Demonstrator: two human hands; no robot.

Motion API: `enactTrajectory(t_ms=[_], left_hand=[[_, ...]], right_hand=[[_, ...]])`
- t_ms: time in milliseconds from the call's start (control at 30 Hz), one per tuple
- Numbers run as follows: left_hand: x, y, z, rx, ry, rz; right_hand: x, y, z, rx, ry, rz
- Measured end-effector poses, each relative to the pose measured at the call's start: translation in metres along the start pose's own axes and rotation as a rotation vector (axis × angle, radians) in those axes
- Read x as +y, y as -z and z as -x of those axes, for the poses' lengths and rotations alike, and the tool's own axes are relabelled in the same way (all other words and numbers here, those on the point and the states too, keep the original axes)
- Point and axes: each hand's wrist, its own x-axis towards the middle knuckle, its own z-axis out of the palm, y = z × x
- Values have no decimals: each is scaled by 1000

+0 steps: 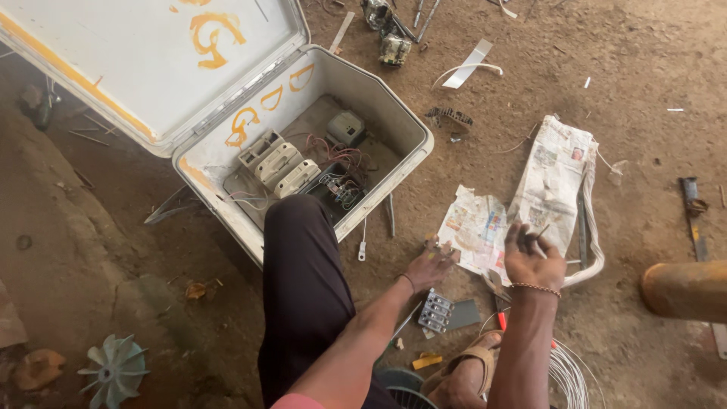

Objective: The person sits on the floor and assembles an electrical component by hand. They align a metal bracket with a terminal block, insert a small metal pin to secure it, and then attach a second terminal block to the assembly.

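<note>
Screw [542, 230], thin and dark, sits pinched in the fingertips of our right hand [533, 259], which is raised above the crumpled paper [475, 226] and the folded newspaper [554, 176] on the dirt floor [636, 68]. The other fingers of that hand curl loosely upward; a bead bracelet circles the wrist. Our left hand [429, 265] reaches down to the floor at the near edge of the crumpled paper, fingers bent toward the ground; we cannot tell whether they grip anything.

Just below the hands lies a small metal terminal block [436, 310] beside a dark flat plate [463, 312]. A coil of white wire [569, 376] lies by our sandalled foot [471, 371].

Up left stands the open box [394, 106], a pale case with orange paint marks, its lid [144, 53] thrown back. Inside we see three cream-coloured breakers [279, 161] side by side along the near-left wall, a grey unit [345, 127] toward the back, and a tangle of red and white wires [341, 185] around a dark block at the bottom. Our dark-trousered knee [303, 257] covers the box's near corner.

A small fan wheel [113, 371] lies on the floor at lower left, well apart from the hands.
</note>
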Motion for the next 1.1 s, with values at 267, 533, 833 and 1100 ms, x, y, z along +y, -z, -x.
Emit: enactTrajectory(t_ms=[267,533,833,1100], left_hand=[[2,9,-4,-193,-65,162],[-9,40,-62,256,546,1128],[-30,50,-43,195,346,1012],[-57,51,-42,33,600,1241]], right_hand=[[16,6,-1,26,74,193],[23,-2,3,-220,214,402],[60,-8,9,-344,56,536],[78,-10,18,-440,15,570]])
